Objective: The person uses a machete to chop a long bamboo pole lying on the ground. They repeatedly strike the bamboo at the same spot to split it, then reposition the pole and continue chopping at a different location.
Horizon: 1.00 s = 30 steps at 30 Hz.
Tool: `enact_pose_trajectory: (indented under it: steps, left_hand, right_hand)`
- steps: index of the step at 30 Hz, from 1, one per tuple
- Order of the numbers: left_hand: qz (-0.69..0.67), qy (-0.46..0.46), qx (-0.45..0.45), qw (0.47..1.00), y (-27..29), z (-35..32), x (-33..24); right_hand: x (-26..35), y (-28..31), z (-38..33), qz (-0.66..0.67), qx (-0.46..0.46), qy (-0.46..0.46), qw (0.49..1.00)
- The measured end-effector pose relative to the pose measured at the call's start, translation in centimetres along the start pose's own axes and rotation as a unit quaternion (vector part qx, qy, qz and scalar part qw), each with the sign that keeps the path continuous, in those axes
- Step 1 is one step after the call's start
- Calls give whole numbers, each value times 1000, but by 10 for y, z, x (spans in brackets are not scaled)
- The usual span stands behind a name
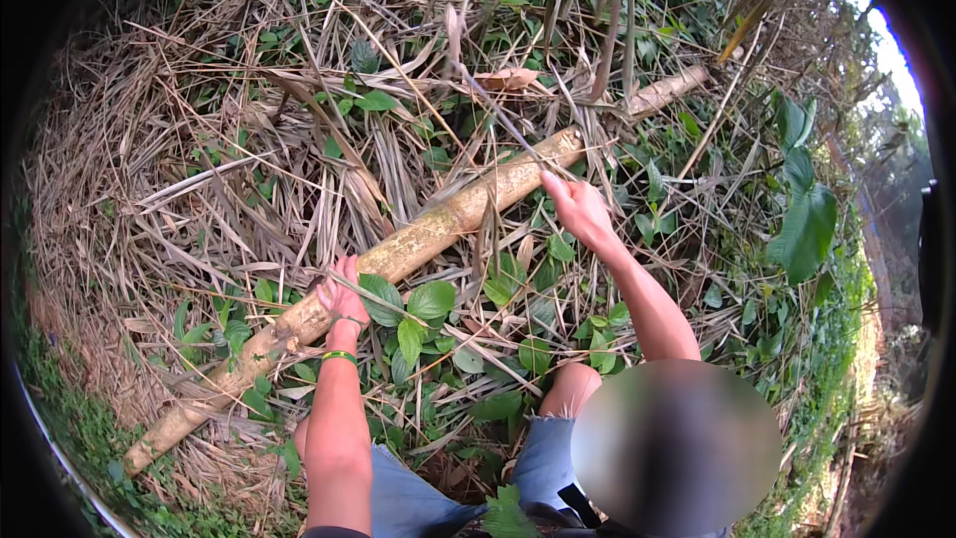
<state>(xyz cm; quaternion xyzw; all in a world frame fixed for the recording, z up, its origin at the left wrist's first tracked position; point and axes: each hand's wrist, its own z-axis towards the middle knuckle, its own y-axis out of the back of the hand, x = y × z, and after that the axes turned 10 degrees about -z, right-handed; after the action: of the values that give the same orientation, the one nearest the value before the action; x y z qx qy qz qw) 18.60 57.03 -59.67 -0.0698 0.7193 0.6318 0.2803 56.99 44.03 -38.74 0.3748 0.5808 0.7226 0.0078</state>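
A long, thick yellowish bamboo pole (428, 234) lies slantwise across the dry leaves, from lower left to upper right. My left hand (342, 297) rests against it left of the middle, its fingers curled over the surface. A green and yellow band circles that wrist. My right hand (578, 207) is closed, thumb uppermost, just on the near side of the pole's upper part. From this fist a thin, greyish, stick-like tool (498, 115) runs up and left across the pole. Whether it is a blade seen on edge I cannot tell.
Dry leaves and stalks (219, 179) cover the slope around the pole. Green leafy plants (408, 314) grow between my arms. Upright dry stems (612, 20) stand beyond the pole, and large leaves (805, 229) hang at the right. A blurred patch hides the lower right.
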Motion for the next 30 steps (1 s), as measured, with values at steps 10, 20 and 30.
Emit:
enact_pose_trajectory:
  steps: [10, 20, 30]
  left_hand:
    - [34, 9, 16, 999, 2, 6, -7]
    - [9, 0, 0, 1000, 10, -2, -8]
    - [-38, -10, -13, 999, -13, 0, -5]
  right_hand:
    - [-131, 19, 54, -277, -25, -117, 953]
    - [-22, -12, 8, -8, -2, -21, 1000]
    - [-135, 1, 47, -144, -78, -173, 971]
